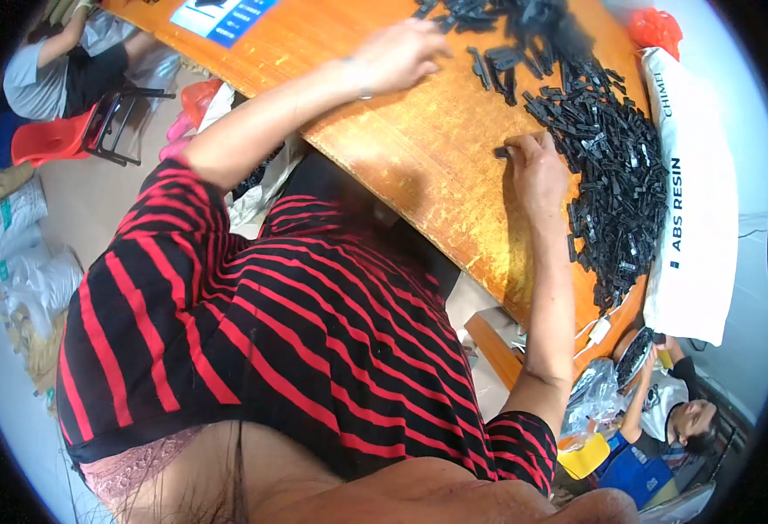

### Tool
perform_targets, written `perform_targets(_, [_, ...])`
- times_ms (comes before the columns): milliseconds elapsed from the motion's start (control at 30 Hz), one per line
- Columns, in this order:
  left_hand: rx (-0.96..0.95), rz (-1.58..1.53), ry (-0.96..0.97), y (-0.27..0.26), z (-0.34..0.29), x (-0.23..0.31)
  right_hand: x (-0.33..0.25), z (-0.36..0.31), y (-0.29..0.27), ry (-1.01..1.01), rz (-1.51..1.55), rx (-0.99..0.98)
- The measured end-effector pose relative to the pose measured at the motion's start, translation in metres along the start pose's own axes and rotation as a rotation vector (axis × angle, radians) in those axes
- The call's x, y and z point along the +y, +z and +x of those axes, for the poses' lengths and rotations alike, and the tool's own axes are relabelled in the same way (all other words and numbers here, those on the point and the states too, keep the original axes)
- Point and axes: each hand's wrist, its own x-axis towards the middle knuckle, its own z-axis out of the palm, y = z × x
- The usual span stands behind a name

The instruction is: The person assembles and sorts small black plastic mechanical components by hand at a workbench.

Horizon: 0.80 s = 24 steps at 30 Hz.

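On a worn orange-brown wooden table lies a large heap of small black plastic parts. My right hand rests at the heap's near-left edge, its thumb and fingers pinching one small black plastic part. Farther off and to the left, my left hand hovers over the bare wood with fingers loosely stretched and apart, nothing visible in them. Just beyond its fingertips are several larger black plastic pieces, partly blurred.
A long white sack borders the heap on the right, below a red plastic bag. A blue-and-white printed sheet lies at the far left. A person sits at lower right; another is near a red chair.
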Motion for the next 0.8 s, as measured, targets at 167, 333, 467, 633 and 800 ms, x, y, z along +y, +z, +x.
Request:
perform_targets(167, [0.009, 0.095, 0.010, 0.059, 0.051, -0.001, -0.045, 0.001, 0.022, 0.055, 0.058, 0.050])
perform_targets(333, [-0.057, 0.070, -0.008, 0.059, 0.046, -0.001, -0.077, 0.013, 0.040, 0.084, 0.127, 0.046])
perform_targets(467, [-0.078, 0.013, -0.003, 0.040, 0.028, 0.006, -0.065, 0.027, 0.041, 0.314, 0.303, 0.090])
perform_targets(633, [-0.003, -0.158, 0.118, 0.018, 0.012, 0.029, -0.056, 0.042, 0.029, 0.567, 0.863, 0.121])
perform_targets(800, [-0.066, -0.398, -0.007, 0.022, 0.000, 0.031, -0.058, 0.026, 0.027, 0.636, 1.246, -0.019])
